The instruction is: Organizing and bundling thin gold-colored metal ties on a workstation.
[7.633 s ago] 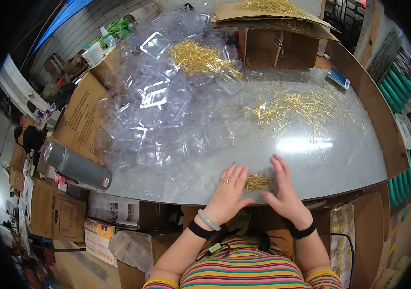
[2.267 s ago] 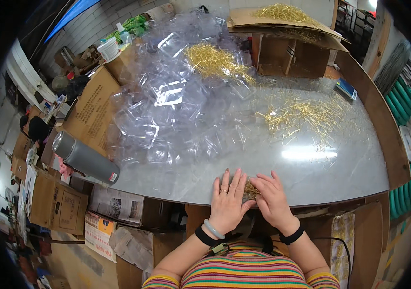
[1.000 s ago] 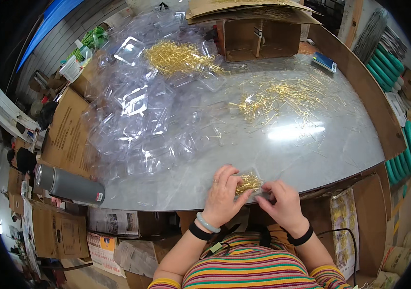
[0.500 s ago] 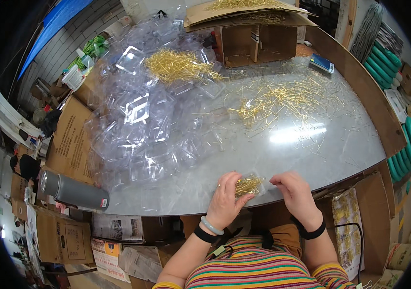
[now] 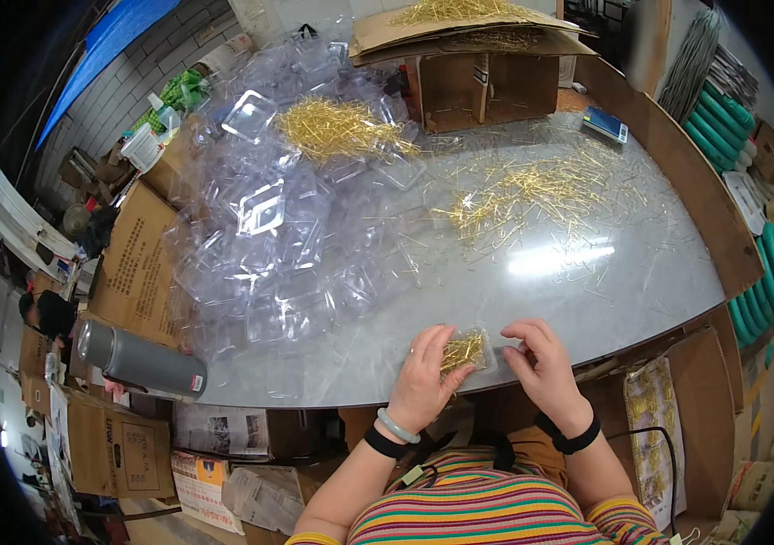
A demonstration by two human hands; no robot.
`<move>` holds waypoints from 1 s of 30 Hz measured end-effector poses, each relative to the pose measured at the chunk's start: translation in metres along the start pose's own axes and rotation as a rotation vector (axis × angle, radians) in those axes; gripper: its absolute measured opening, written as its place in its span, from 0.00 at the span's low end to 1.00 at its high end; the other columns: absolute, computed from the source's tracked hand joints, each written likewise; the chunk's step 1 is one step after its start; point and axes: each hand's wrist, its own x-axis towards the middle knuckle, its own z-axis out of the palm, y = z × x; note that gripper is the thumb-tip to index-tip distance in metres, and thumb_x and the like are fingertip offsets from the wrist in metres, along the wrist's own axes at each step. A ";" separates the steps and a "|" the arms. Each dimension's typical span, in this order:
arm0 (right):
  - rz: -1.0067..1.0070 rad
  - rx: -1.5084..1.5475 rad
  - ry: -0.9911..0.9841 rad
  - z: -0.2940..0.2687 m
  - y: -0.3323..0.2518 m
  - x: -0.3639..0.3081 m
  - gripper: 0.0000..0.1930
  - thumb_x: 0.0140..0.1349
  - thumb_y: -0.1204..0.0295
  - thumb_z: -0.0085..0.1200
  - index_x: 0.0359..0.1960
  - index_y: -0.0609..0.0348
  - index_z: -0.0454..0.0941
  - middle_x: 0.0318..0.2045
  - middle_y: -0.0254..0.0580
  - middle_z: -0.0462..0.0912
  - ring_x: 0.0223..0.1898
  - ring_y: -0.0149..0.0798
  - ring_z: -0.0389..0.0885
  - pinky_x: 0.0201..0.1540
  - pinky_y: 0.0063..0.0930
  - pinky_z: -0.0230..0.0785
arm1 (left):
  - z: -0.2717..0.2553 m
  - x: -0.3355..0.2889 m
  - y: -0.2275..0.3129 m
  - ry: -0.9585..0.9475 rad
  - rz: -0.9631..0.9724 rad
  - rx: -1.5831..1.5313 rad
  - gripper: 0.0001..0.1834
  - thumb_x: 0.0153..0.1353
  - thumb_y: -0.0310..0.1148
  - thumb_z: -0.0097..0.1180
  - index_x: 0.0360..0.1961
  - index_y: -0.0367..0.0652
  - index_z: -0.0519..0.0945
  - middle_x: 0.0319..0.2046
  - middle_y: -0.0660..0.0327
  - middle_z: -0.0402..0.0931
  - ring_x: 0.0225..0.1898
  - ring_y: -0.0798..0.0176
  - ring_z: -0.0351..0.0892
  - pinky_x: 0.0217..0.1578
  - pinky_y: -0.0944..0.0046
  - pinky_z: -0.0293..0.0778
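Near the table's front edge, a small clear plastic box (image 5: 487, 363) holds a bundle of gold wire hooks (image 5: 465, 351). My left hand (image 5: 419, 380) is closed around the left side of this box, thumb at its near edge. Just to the right, apart from the box, hovers my right hand (image 5: 546, 368), its thumb and fingers parted and curved. Nothing can be made out between them. Farther back on the grey table lie many loose gold wire hooks (image 5: 532, 195).
Clear plastic boxes (image 5: 264, 259) are heaped on the left, topped by another pile of gold hooks (image 5: 337, 127). A grey bottle (image 5: 151, 359) lies at the left edge. A cardboard box (image 5: 518, 82) stands at the back, near a small blue box (image 5: 605, 123). Cardboard (image 5: 709, 204) borders the right side.
My right hand has shifted slightly left and its thumb and fingers have spread apart. The hooks in the box sit a little differently, and more of the box's right side shows.
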 end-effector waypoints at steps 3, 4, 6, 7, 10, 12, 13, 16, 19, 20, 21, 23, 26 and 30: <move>0.026 -0.086 0.027 0.003 0.005 -0.002 0.11 0.62 0.77 0.60 0.47 0.60 0.79 0.38 0.46 0.80 0.31 0.40 0.80 0.34 0.31 0.73 | 0.001 0.000 -0.001 -0.003 -0.005 -0.003 0.32 0.58 0.37 0.69 0.60 0.35 0.71 0.56 0.45 0.72 0.57 0.42 0.73 0.57 0.52 0.72; 0.007 -0.101 0.036 0.006 0.004 0.001 0.10 0.63 0.76 0.60 0.46 0.60 0.79 0.36 0.45 0.79 0.29 0.40 0.79 0.33 0.30 0.73 | 0.001 0.001 -0.001 -0.006 -0.004 -0.004 0.32 0.58 0.37 0.69 0.60 0.35 0.71 0.56 0.46 0.72 0.57 0.42 0.73 0.57 0.52 0.72; -0.046 -0.149 0.024 0.008 0.008 0.005 0.08 0.63 0.75 0.60 0.43 0.60 0.80 0.34 0.43 0.79 0.28 0.39 0.78 0.32 0.30 0.72 | 0.003 0.000 -0.001 -0.007 -0.002 -0.002 0.32 0.58 0.37 0.70 0.60 0.36 0.72 0.56 0.46 0.72 0.57 0.43 0.73 0.57 0.52 0.72; -0.087 -0.179 0.004 0.009 0.013 0.009 0.07 0.64 0.73 0.59 0.42 0.60 0.80 0.34 0.42 0.79 0.28 0.39 0.78 0.32 0.30 0.71 | 0.001 0.002 -0.001 -0.004 0.003 0.005 0.32 0.57 0.37 0.70 0.60 0.36 0.72 0.56 0.46 0.72 0.57 0.43 0.73 0.57 0.52 0.72; 0.041 -0.020 -0.052 0.007 0.022 0.011 0.07 0.65 0.70 0.59 0.39 0.61 0.80 0.31 0.44 0.80 0.28 0.42 0.79 0.31 0.32 0.71 | -0.001 0.001 0.001 -0.011 0.019 0.008 0.32 0.57 0.37 0.70 0.60 0.37 0.72 0.56 0.47 0.72 0.57 0.43 0.73 0.57 0.52 0.72; 0.242 0.208 -0.097 0.007 0.023 0.012 0.08 0.65 0.69 0.59 0.38 0.62 0.81 0.30 0.46 0.81 0.29 0.44 0.81 0.32 0.34 0.71 | 0.000 0.002 0.000 -0.007 0.021 0.019 0.32 0.57 0.37 0.70 0.60 0.37 0.72 0.56 0.47 0.72 0.57 0.43 0.73 0.57 0.51 0.72; 0.363 0.343 -0.120 0.007 0.022 0.013 0.08 0.65 0.69 0.59 0.38 0.62 0.81 0.29 0.46 0.81 0.30 0.44 0.81 0.32 0.35 0.71 | 0.001 0.001 0.000 -0.009 0.020 0.021 0.32 0.57 0.37 0.70 0.60 0.37 0.72 0.56 0.47 0.72 0.57 0.43 0.73 0.58 0.51 0.72; 0.268 0.202 -0.145 0.015 0.016 0.008 0.08 0.64 0.69 0.59 0.37 0.63 0.83 0.29 0.49 0.82 0.30 0.45 0.82 0.34 0.35 0.72 | 0.000 0.002 0.000 -0.028 0.020 0.006 0.31 0.57 0.35 0.69 0.59 0.36 0.71 0.56 0.46 0.71 0.59 0.40 0.71 0.59 0.49 0.71; 0.137 -0.012 -0.095 0.016 0.006 0.005 0.09 0.63 0.68 0.61 0.38 0.61 0.85 0.31 0.51 0.85 0.32 0.48 0.84 0.35 0.35 0.74 | 0.000 0.001 -0.002 -0.029 0.018 0.007 0.32 0.57 0.38 0.69 0.61 0.37 0.72 0.57 0.46 0.72 0.58 0.43 0.73 0.59 0.51 0.71; 0.172 0.033 -0.061 0.014 0.006 0.005 0.09 0.63 0.69 0.61 0.38 0.61 0.85 0.32 0.51 0.84 0.33 0.50 0.84 0.35 0.36 0.74 | 0.000 0.001 -0.002 -0.028 0.019 0.006 0.32 0.57 0.38 0.70 0.61 0.37 0.73 0.57 0.46 0.73 0.59 0.42 0.73 0.59 0.51 0.71; 0.207 0.078 -0.027 0.013 0.007 0.005 0.09 0.63 0.69 0.62 0.39 0.60 0.85 0.32 0.52 0.84 0.33 0.51 0.84 0.36 0.36 0.75 | -0.001 0.001 -0.002 -0.027 0.021 0.006 0.32 0.57 0.38 0.70 0.61 0.37 0.73 0.57 0.46 0.73 0.59 0.42 0.73 0.59 0.51 0.71; 0.135 -0.053 0.045 0.010 0.007 0.014 0.08 0.63 0.69 0.61 0.39 0.60 0.84 0.32 0.50 0.84 0.33 0.51 0.84 0.36 0.37 0.74 | 0.000 0.000 -0.003 -0.022 0.025 0.000 0.32 0.57 0.38 0.70 0.60 0.37 0.73 0.57 0.46 0.74 0.59 0.42 0.73 0.59 0.50 0.71; 0.052 -0.184 0.031 0.013 0.010 0.023 0.07 0.63 0.70 0.61 0.38 0.60 0.83 0.31 0.49 0.82 0.32 0.51 0.82 0.35 0.37 0.74 | 0.000 0.001 -0.002 -0.005 0.040 0.003 0.33 0.56 0.39 0.71 0.60 0.38 0.74 0.55 0.46 0.76 0.59 0.42 0.74 0.59 0.50 0.71; 0.059 -0.117 0.056 0.017 0.012 0.020 0.07 0.63 0.70 0.60 0.34 0.62 0.82 0.28 0.47 0.80 0.28 0.46 0.79 0.33 0.35 0.71 | 0.000 -0.003 -0.002 0.020 0.083 0.065 0.35 0.53 0.41 0.72 0.59 0.38 0.75 0.54 0.47 0.77 0.59 0.42 0.74 0.58 0.50 0.72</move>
